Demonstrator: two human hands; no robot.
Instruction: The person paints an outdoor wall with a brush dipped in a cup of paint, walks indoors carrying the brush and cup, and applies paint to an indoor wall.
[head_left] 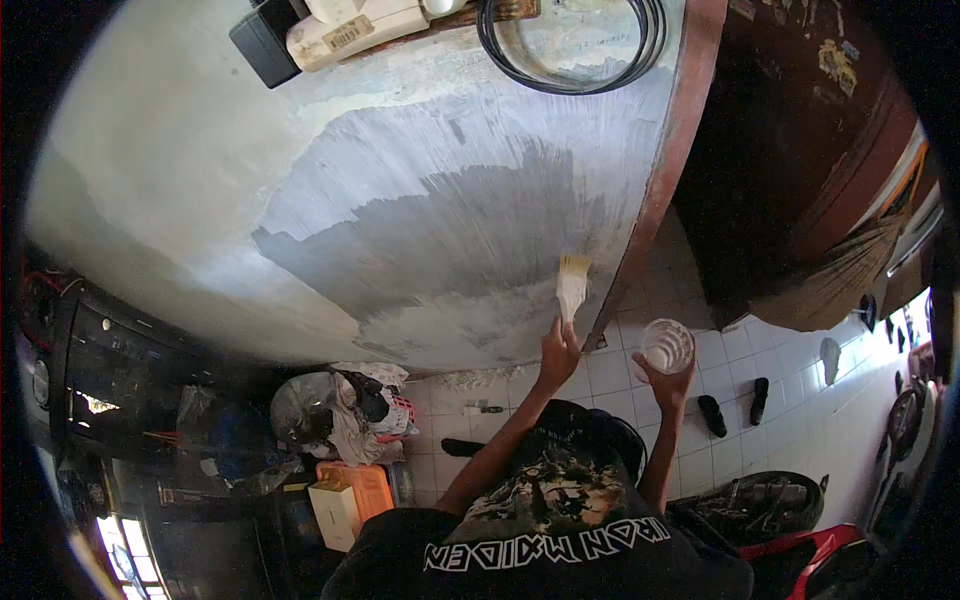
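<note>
My left hand [560, 352] is closed around the handle of a flat paintbrush [571, 284], its pale yellow bristles up against the wall [470, 235] near the wall's right edge. A darker grey patch with streaky upper edges spreads over the pale wall around and left of the brush. Lower and to the right, my right hand [668, 382] grips a clear plastic cup [667, 345] from below and the sides. Whitish residue shows inside the cup; how full it is I cannot tell.
A coil of black cable [572, 88] hangs high on the wall beside a white device [360, 32]. A brown curtain [845, 280] hangs at the right. Bags [345, 410] and an orange box [370, 488] stand at lower left. Black slippers [712, 415] lie on the tiled floor [610, 372].
</note>
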